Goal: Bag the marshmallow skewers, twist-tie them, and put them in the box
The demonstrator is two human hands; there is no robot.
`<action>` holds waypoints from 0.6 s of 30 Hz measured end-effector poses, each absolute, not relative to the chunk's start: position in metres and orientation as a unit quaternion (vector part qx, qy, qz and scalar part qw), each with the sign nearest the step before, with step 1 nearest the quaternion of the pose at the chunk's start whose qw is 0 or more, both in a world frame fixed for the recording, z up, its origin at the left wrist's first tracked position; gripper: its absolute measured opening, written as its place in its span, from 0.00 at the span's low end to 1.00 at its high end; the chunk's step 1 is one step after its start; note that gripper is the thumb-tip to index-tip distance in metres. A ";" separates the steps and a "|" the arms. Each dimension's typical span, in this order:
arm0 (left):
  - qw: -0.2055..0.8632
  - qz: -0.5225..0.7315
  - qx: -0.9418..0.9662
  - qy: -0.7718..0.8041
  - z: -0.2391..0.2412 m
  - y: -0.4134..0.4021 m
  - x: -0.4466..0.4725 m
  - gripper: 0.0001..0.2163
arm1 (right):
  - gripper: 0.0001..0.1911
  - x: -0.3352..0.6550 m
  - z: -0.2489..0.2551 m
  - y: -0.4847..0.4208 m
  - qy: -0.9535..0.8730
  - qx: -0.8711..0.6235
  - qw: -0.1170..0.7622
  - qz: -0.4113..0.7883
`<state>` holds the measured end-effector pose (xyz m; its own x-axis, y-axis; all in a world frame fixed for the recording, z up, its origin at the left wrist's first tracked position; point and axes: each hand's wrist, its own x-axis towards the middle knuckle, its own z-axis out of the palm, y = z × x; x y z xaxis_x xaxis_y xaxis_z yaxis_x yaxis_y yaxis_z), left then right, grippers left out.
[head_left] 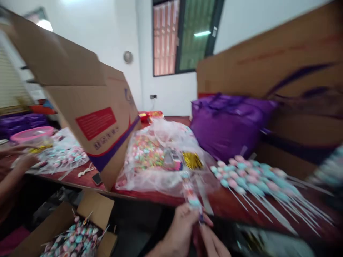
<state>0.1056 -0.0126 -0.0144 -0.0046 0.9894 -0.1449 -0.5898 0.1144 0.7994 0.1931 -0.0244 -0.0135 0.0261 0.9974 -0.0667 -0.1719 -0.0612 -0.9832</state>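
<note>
At the bottom centre, my left hand (pixel 182 225) and my right hand (pixel 214 242) are pinched together on a wrapped candy skewer (pixel 191 194) of pink, white and blue pieces that stands upright above them. Both hands sit at the near edge of the dark red table (pixel 227 203). A fan of several finished candy skewers (pixel 252 178) lies on the table just right of my hands. Behind the skewer lies a clear plastic bag of loose colourful candy (pixel 152 153) with gold twist ties (pixel 191 160) on it. The picture is smeared by motion.
A tilted open cardboard box (pixel 93 114) stands left of the bag. A purple bag (pixel 227 125) and a cardboard wall (pixel 281 67) are on the right. A floor box (pixel 77 239) holds several skewers. Another person's arm (pixel 13 171) reaches in at the left by a pink bowl (pixel 32 134).
</note>
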 end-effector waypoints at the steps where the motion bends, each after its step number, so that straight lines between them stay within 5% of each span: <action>1: 0.641 0.605 0.278 0.382 -0.011 -0.018 0.107 0.22 | 0.25 0.194 -0.015 -0.032 -0.407 -0.495 0.538 0.548; 9: 0.693 0.503 0.354 0.377 0.011 -0.037 0.096 0.17 | 0.24 0.179 -0.015 -0.046 -0.256 -0.406 0.633 0.608; 18: 0.674 0.561 0.298 0.379 0.012 -0.026 0.078 0.11 | 0.22 0.174 -0.004 -0.032 -0.200 -0.281 0.499 0.795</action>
<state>0.0778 -0.0256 0.0120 0.0844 0.9807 -0.1762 -0.5302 0.1939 0.8254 0.1741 -0.0315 -0.0036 -0.3445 0.9054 -0.2481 -0.6810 -0.4229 -0.5979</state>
